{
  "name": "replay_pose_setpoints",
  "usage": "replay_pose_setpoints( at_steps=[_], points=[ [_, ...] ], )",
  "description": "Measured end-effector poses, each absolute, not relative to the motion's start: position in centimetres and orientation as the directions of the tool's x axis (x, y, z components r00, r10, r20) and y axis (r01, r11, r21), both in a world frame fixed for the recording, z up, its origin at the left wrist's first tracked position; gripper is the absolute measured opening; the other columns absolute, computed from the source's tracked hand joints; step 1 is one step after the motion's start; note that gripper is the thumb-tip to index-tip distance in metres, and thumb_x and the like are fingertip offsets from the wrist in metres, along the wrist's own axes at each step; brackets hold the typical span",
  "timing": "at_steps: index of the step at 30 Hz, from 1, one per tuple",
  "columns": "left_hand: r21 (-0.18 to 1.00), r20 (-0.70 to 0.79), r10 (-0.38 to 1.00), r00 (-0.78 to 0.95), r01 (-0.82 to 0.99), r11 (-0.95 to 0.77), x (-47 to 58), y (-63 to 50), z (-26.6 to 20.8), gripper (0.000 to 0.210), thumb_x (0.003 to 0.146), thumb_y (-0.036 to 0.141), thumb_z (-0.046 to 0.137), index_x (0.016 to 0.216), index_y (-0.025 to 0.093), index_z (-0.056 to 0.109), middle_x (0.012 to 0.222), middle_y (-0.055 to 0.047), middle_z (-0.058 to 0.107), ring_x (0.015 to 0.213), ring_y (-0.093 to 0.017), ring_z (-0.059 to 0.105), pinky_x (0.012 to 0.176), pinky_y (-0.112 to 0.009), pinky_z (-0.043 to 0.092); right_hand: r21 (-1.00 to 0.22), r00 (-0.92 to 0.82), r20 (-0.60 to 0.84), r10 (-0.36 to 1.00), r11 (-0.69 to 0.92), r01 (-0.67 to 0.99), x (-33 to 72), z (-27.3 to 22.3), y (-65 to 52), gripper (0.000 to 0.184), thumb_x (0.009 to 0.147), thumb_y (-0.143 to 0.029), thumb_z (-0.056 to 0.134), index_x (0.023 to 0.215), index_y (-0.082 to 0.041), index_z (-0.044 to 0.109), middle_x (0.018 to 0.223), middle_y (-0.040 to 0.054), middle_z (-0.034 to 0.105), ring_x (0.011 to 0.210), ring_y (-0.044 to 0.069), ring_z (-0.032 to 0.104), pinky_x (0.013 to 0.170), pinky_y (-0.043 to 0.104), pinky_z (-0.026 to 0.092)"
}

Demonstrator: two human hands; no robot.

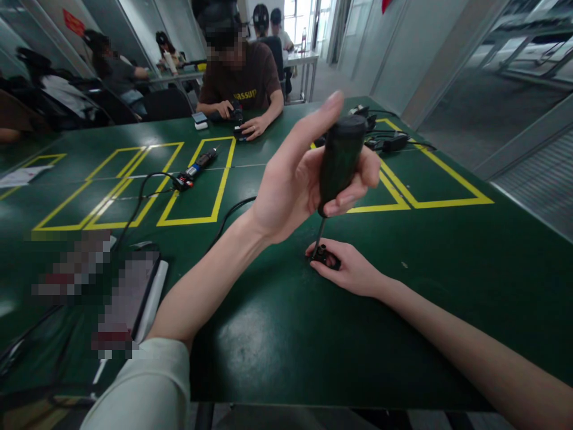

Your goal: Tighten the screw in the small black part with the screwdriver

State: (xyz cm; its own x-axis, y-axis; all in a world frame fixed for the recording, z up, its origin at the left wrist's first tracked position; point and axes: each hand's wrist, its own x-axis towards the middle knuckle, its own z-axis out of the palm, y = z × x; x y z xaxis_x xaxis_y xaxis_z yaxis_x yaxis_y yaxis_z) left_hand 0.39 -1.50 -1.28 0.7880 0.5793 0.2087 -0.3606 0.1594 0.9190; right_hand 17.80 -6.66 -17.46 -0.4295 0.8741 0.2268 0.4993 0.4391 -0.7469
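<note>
My left hand [298, 173] is raised over the table, its fingers round the thick dark handle of a screwdriver [344, 149]. The thumb points up beside the handle's top end. From the handle the thin shaft runs down, slightly tilted, and its tip meets a small black part [329, 258] on the green tabletop. My right hand [353, 266] grips that part from the right, thumb and fingers on either side of it. A small upright cylinder stands on the part next to the shaft. The exact contact at the tip is too small to make out.
A corded tool [197, 170] lies inside yellow tape outlines on the green table [268, 334]. Two phone-like devices [129, 292] with cables are at the left. Black cables and an adapter [394, 142] lie at the far right. A person [244, 77] works across the table.
</note>
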Motion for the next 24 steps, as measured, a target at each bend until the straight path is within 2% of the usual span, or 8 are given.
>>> replay_pose_setpoints(
  at_steps=[3, 6, 9, 13, 15, 19, 24],
  points=[
    [0.911, 0.189, 0.602, 0.776, -0.367, 0.187, 0.5, -1.4, -1.2, 0.077, 0.101, 0.075, 0.033, 0.073, 0.013, 0.068, 0.063, -0.003, 0.052, 0.056, -0.010, 0.051, 0.055, -0.023, 0.046, -0.750, -0.389, 0.218, 0.895, 0.408, 0.520, 17.4, -17.6, -6.9, 0.016, 0.092, -0.028, 0.060, 0.102, -0.018, 0.067, 0.078, 0.0012, 0.067, 0.051, 0.011, 0.044, 0.054, 0.027, 0.038],
    [0.907, 0.193, 0.623, 0.758, -0.380, 0.182, 0.8, -1.6, -1.3, 0.064, 0.105, 0.063, 0.038, 0.073, 0.015, 0.065, 0.067, -0.002, 0.059, 0.058, -0.009, 0.055, 0.057, -0.020, 0.047, -0.791, -0.338, 0.170, 0.926, 0.333, 0.513, 17.1, -17.6, -7.2, 0.016, 0.090, -0.027, 0.060, 0.102, -0.018, 0.067, 0.070, -0.0014, 0.062, 0.049, 0.011, 0.045, 0.052, 0.027, 0.038],
    [0.913, 0.230, 0.589, 0.775, -0.382, 0.145, 0.8, -1.8, -1.5, 0.048, 0.104, 0.051, 0.048, 0.075, 0.017, 0.063, 0.071, -0.001, 0.066, 0.057, -0.009, 0.057, 0.056, -0.021, 0.045, -0.818, -0.326, 0.136, 0.936, 0.291, 0.496, 16.9, -17.5, -7.4, 0.017, 0.089, -0.028, 0.061, 0.100, -0.018, 0.068, 0.069, -0.0011, 0.061, 0.051, 0.012, 0.048, 0.051, 0.027, 0.040],
    [0.908, 0.231, 0.595, 0.770, -0.390, 0.151, 0.7, -1.8, -1.6, 0.031, 0.102, 0.038, 0.053, 0.078, 0.019, 0.058, 0.063, 0.003, 0.056, 0.050, -0.007, 0.047, 0.052, -0.020, 0.036, -0.834, -0.320, 0.129, 0.938, 0.277, 0.476, 16.9, -17.4, -7.4, 0.018, 0.088, -0.030, 0.061, 0.099, -0.019, 0.069, 0.070, -0.0005, 0.062, 0.052, 0.012, 0.049, 0.051, 0.026, 0.040],
    [0.897, 0.216, 0.605, 0.767, -0.400, 0.187, 0.6, -1.7, -1.5, 0.037, 0.103, 0.046, 0.050, 0.082, 0.018, 0.060, 0.063, 0.002, 0.050, 0.052, -0.007, 0.044, 0.054, -0.021, 0.036, -0.840, -0.319, 0.122, 0.940, 0.269, 0.472, 16.9, -17.3, -7.3, 0.018, 0.088, -0.032, 0.062, 0.099, -0.019, 0.069, 0.070, -0.0005, 0.062, 0.052, 0.012, 0.049, 0.050, 0.026, 0.040],
    [0.904, 0.192, 0.584, 0.789, -0.373, 0.207, 0.6, -1.5, -1.4, 0.068, 0.104, 0.067, 0.033, 0.081, 0.013, 0.068, 0.066, -0.002, 0.049, 0.056, -0.010, 0.044, 0.057, -0.025, 0.040, -0.843, -0.302, 0.132, 0.944, 0.267, 0.466, 16.8, -17.3, -7.3, 0.020, 0.089, -0.037, 0.064, 0.096, -0.019, 0.068, 0.068, -0.0009, 0.060, 0.051, 0.012, 0.047, 0.049, 0.026, 0.037],
    [0.907, 0.208, 0.560, 0.802, -0.372, 0.197, 1.1, -1.9, -1.6, 0.066, 0.100, 0.070, 0.046, 0.074, 0.014, 0.068, 0.069, -0.004, 0.056, 0.061, -0.011, 0.051, 0.058, -0.025, 0.042, -0.830, -0.273, 0.156, 0.949, 0.276, 0.485, 16.5, -17.4, -7.3, 0.017, 0.090, -0.035, 0.062, 0.093, -0.019, 0.069, 0.065, -0.0014, 0.059, 0.051, 0.012, 0.046, 0.050, 0.025, 0.037]
  ],
)
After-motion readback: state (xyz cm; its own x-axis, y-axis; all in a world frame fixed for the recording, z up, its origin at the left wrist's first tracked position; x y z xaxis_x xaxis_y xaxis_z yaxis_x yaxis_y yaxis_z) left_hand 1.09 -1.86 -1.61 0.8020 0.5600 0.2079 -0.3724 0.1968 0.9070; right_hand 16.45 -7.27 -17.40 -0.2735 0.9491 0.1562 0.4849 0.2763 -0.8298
